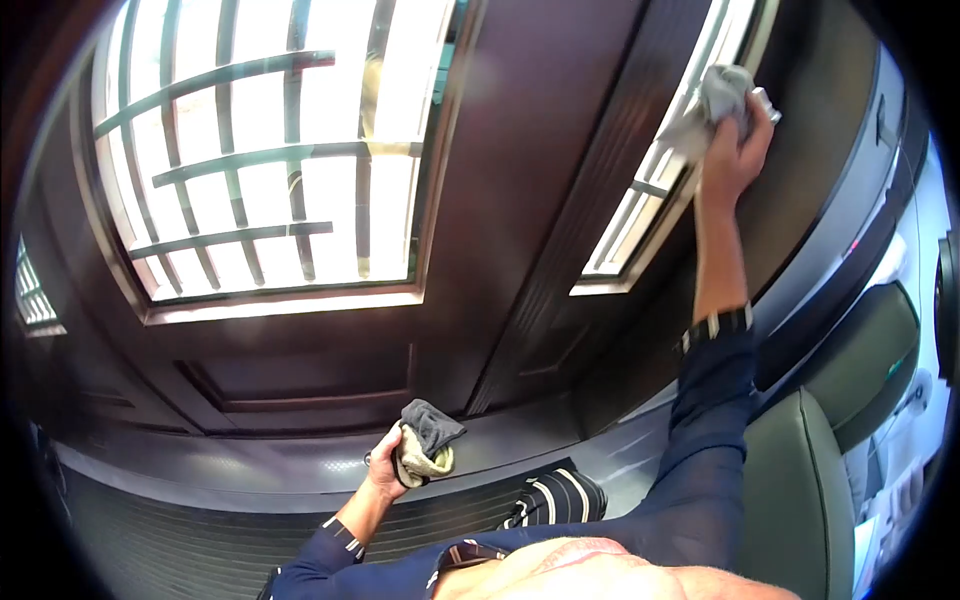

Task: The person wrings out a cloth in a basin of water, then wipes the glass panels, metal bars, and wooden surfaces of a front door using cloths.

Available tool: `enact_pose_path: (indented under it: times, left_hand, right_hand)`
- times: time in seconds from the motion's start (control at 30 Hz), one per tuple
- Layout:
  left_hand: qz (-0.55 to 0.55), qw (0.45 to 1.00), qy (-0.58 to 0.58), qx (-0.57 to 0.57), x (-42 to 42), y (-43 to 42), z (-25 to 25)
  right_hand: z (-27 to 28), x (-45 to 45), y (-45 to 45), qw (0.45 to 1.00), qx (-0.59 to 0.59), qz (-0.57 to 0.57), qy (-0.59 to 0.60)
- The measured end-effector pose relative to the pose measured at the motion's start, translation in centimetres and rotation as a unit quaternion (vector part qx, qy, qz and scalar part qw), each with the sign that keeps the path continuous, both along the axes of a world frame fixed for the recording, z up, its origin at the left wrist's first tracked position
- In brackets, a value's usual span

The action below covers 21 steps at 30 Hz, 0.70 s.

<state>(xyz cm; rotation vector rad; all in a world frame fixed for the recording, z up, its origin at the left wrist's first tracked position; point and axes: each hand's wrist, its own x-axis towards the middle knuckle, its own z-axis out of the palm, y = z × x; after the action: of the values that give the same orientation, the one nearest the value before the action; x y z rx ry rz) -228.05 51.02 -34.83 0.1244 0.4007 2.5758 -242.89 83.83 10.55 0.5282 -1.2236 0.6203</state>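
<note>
My right hand (737,150) is raised to the narrow window (640,190) beside the door, its fingers closed round a light grey cloth (725,95). The cloth lies against the glass or its frame near the top; part of it looks smeared by motion. Low down, my left hand (385,463) grips a bundle of cloths (428,445), one dark grey and one yellowish green. This bundle is held in front of the lower part of the dark brown door (500,150), apart from it.
A large window (270,200) with dark crossing bars fills the door's upper part. Dark green padded seats (800,480) stand at the right. A ribbed dark mat (220,550) covers the floor below, with a grey sill (300,462) along the door's foot.
</note>
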Motion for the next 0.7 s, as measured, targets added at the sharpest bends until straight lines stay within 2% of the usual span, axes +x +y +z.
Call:
enact_pose_path:
  times: [0.03,0.07,0.13,0.2,0.27,0.3,0.33,0.37,0.47,0.53,0.6,0.7]
  left_hand:
    - [0.019,0.999,-0.004,-0.027,0.1,0.1,-0.2]
    - [0.039,0.998,-0.009,-0.054,0.3,0.1,-0.4]
    - [0.048,0.996,-0.015,-0.071,0.5,0.0,-0.9]
    - [0.038,0.997,-0.01,-0.065,0.2,-0.2,-2.2]
    - [0.05,0.996,-0.011,-0.068,0.4,-0.1,-2.7]
    - [0.043,0.997,-0.02,-0.064,0.7,-0.4,-2.4]
    - [0.046,0.997,-0.019,-0.066,0.8,-0.5,-2.3]
    - [0.049,0.996,-0.019,-0.069,1.0,-0.7,-2.2]
    - [0.08,0.991,-0.043,-0.096,1.6,-1.3,-0.7]
    - [0.106,0.987,-0.003,-0.118,1.1,-2.1,0.3]
    - [0.118,0.987,0.019,-0.105,0.1,-3.1,1.2]
    - [0.233,0.95,0.072,-0.197,-1.0,-6.0,4.0]
  right_hand:
    - [2.5,-1.1,1.0,0.986,0.06,-0.15,0.03]
    - [4.2,-2.8,1.7,0.975,0.091,-0.203,0.013]
    - [4.7,-6.8,2.4,0.962,0.101,-0.23,-0.109]
    - [1.6,-9.0,1.6,0.986,0.09,-0.135,-0.025]
    - [-1.9,-7.4,-0.1,0.993,0.062,-0.068,-0.068]
    - [-4.5,-9.3,2.7,0.977,0.107,-0.182,-0.04]
    - [-7.6,-9.1,3.7,0.963,0.126,-0.228,-0.074]
    - [-10.9,-9.2,4.4,0.956,0.146,-0.251,-0.045]
    - [-24.0,-7.9,9.2,0.931,0.159,-0.287,-0.158]
    - [-30.7,-5.3,11.4,0.904,0.242,-0.293,-0.197]
    - [-31.6,-4.7,11.6,0.894,0.257,-0.306,-0.205]
    - [-29.1,-4.2,11.7,0.893,0.218,-0.284,-0.272]
